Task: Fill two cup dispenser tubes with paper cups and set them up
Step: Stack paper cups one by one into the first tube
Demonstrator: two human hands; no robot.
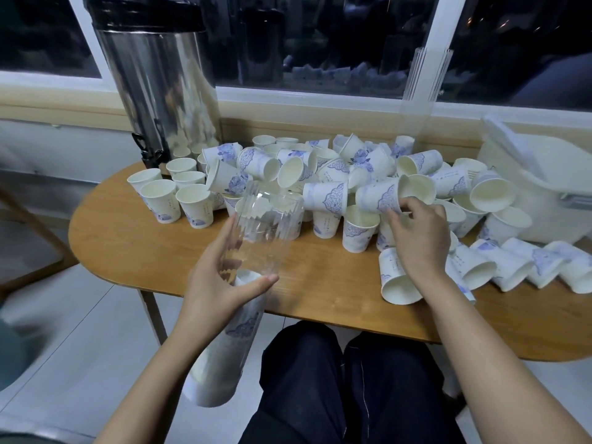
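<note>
My left hand (221, 280) grips a clear ribbed dispenser tube (266, 219) that slants from the table edge down past my knee. Its lower half holds a stack of white paper cups with blue print (224, 354); its open mouth faces the pile. My right hand (416, 232) pinches the base of a paper cup lying on its side (381, 195) in the heap. A large pile of loose paper cups (320, 174) covers the back of the wooden table (134, 238). A second clear tube (426, 78) stands upright by the window frame.
A tall steel urn (153, 91) with a black lid stands at the back left. A white box (538, 181) sits at the right. Several cups lie on their sides near the front right edge (512, 267). My knees (346, 379) are under the table.
</note>
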